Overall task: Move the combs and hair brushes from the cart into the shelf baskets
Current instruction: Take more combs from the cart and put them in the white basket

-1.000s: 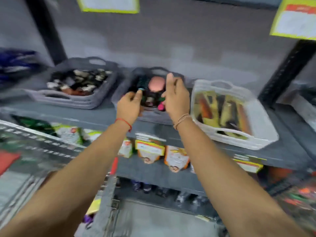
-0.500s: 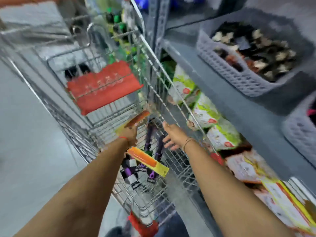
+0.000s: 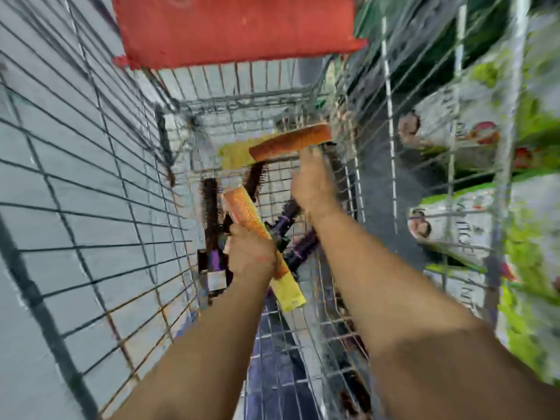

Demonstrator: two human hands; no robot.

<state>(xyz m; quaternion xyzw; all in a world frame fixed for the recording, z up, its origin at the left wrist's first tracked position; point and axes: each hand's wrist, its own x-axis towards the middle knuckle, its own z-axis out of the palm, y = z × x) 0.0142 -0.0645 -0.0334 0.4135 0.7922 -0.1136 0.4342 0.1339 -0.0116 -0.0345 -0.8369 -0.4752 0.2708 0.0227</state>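
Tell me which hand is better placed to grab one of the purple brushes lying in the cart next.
Neither is free. The right hand is nearer the purple brushes but holds an orange comb; the left hand grips another packaged comb.

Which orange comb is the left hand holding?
The nearer comb, the one pointing toward the camera. The left hand grips its middle. The other comb lies crosswise by the right hand.
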